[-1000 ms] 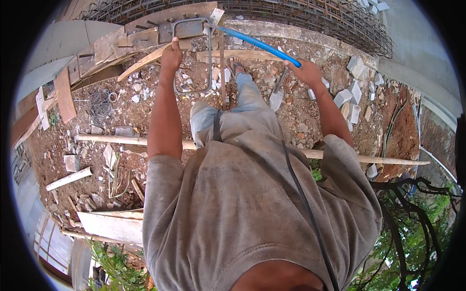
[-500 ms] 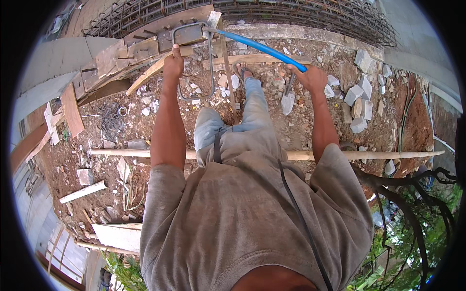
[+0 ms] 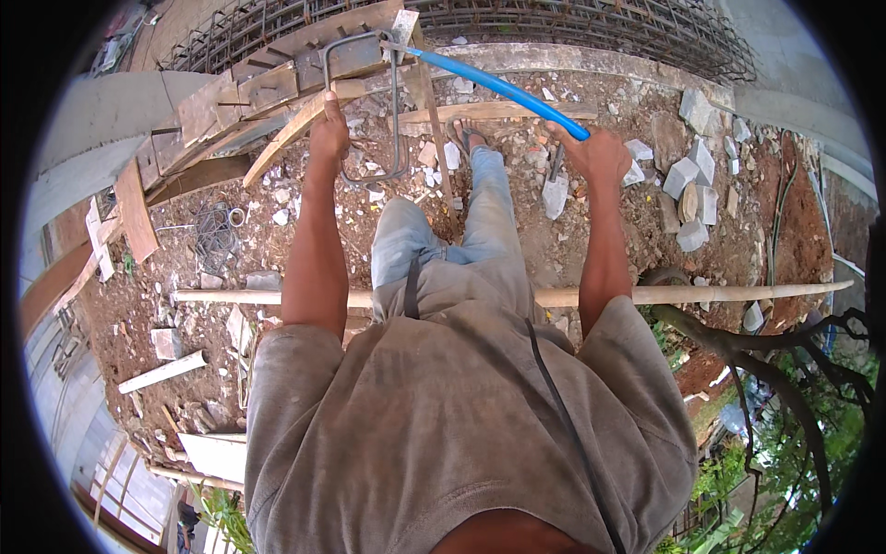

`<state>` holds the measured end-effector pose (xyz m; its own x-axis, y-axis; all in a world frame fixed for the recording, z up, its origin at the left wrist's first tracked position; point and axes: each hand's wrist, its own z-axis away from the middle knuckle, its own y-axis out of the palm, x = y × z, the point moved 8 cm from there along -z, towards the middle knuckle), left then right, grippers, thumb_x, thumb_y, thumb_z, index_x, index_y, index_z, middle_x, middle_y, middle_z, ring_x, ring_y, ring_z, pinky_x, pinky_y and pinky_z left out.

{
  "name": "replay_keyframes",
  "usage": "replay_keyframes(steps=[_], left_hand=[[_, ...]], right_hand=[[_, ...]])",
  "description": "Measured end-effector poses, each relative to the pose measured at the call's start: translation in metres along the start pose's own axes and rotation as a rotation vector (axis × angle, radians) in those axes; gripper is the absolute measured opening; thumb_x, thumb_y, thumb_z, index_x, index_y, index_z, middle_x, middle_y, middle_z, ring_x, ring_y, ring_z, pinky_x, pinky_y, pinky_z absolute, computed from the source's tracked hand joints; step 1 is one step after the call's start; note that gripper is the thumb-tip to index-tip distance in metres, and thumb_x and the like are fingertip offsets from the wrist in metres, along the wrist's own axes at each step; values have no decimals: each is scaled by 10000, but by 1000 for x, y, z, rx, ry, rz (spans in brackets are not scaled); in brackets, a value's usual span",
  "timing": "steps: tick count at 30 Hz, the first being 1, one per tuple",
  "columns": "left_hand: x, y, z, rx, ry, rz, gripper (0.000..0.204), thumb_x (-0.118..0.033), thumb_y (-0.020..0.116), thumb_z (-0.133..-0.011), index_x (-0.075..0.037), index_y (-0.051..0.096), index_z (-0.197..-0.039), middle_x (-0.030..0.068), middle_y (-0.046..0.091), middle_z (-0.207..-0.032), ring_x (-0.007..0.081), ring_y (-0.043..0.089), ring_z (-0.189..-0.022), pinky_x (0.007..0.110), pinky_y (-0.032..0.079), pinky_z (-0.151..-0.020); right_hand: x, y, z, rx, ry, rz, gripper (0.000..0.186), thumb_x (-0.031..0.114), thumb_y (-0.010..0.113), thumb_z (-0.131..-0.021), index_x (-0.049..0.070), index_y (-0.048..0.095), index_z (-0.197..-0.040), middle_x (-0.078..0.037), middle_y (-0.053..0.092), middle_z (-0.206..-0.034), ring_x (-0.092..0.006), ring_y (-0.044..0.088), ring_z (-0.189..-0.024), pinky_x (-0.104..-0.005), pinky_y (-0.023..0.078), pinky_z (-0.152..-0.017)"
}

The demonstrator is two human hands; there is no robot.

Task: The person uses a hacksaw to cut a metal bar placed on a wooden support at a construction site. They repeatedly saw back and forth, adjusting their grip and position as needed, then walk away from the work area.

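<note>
My left hand (image 3: 329, 137) is closed around the near-left side of a bent steel rod (image 3: 395, 120), shaped into a rough rectangular loop like a rebar stirrup. The loop's far side rests over a wooden bench (image 3: 268, 88) set with several metal pegs. In my right hand (image 3: 600, 159) is the near end of a rebar bending bar with a blue sleeve (image 3: 503, 87), fingers wrapped round it. The bar slopes up to the left, and its bare metal head meets the loop's far-right corner. How the head grips the rod is too small to make out.
A rebar cage (image 3: 591, 28) lies beyond a low concrete edge. Broken white blocks (image 3: 699, 162) and rubble cover the dirt on the right. A long pole (image 3: 720, 295) crosses behind my legs. Tangled wire (image 3: 217, 231) lies left; branches (image 3: 784, 397) hang at lower right.
The view has shifted slightly. Both hands keep their grips, and the loop and blue bar stay in nearly the same position against the bench. A distant person now shows at the lower left.
</note>
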<state>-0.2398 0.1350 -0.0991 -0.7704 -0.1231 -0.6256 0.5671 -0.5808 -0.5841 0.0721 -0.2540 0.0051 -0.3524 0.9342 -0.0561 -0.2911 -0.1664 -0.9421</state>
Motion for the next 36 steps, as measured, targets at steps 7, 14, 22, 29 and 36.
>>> replay_keyframes(steps=[7,14,22,29,36], left_hand=[[-10,-1,14,46,42,173,793,-745,354,-972,-43,508,-636,53,463,-539,187,441,-456,374,365,-449],[9,3,39,75,-35,297,758,-703,378,-992,-44,536,-652,62,492,-576,194,482,-509,375,378,-472],[18,1,35,-7,4,40,850,-672,300,-1015,76,694,-924,299,677,-866,460,651,-875,510,485,-837],[-19,-19,72,-96,49,-63,838,-639,299,-1027,97,691,-944,372,652,-945,531,627,-968,540,466,-876],[-99,-60,136,-197,127,68,766,-600,348,-1044,70,637,-813,248,577,-696,384,549,-680,501,437,-660]], right_hand=[[0,-10,-1,-60,-44,-57,924,968,492,-673,117,776,-894,-169,734,-817,-363,722,-830,-468,544,-727],[-5,-14,-22,-33,-82,4,896,971,476,-680,129,748,-819,-142,717,-750,-351,718,-770,-464,547,-695],[-4,-27,-40,-61,-186,-47,728,849,652,-674,152,759,-854,-104,727,-754,-343,718,-759,-461,548,-708],[-34,-34,-51,-29,-166,-230,670,762,717,-715,92,718,-739,-89,647,-627,-255,650,-622,-421,496,-618],[-77,85,3,153,-55,-482,584,593,676,-868,14,704,-791,-159,642,-642,-318,639,-626,-430,481,-607]])
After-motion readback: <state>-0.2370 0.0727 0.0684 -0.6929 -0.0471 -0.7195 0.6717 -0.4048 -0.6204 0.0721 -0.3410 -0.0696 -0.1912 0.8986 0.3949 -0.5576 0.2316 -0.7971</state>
